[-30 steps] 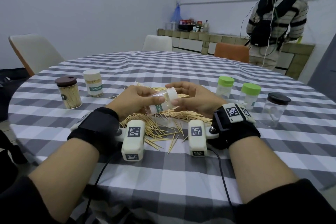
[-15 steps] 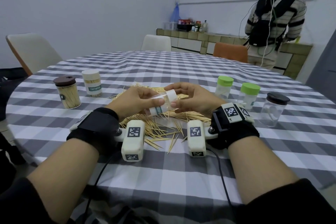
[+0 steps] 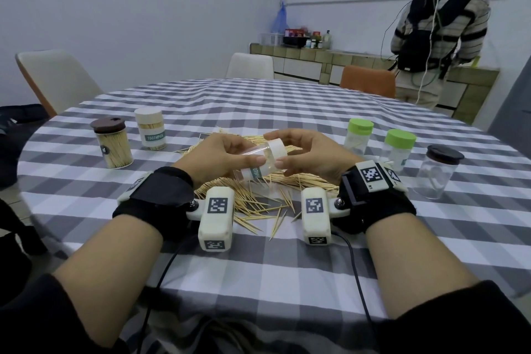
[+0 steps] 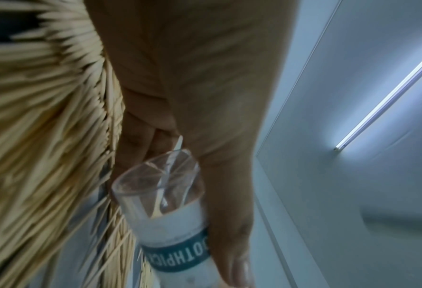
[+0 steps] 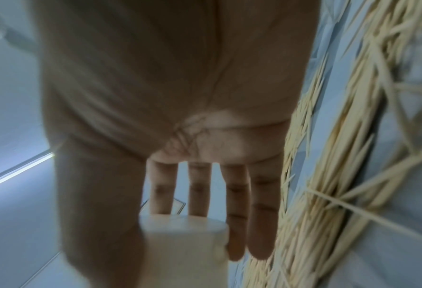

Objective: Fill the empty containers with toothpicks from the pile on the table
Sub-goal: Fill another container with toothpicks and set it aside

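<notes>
The container has risen slightly; left hand grasps its body, right hand pinches the cap; uncapping is underway; next, twist it off

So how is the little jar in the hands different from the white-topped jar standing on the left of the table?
The held jar is nearly empty, while the standing jar is packed with toothpicks. The held jar is tilted on its side, gripped by the left hand with the right hand on its cap; the standing jar sits upright on the table, untouched. Both have clear bodies, white caps and a teal TOOTHPICK label.
</notes>
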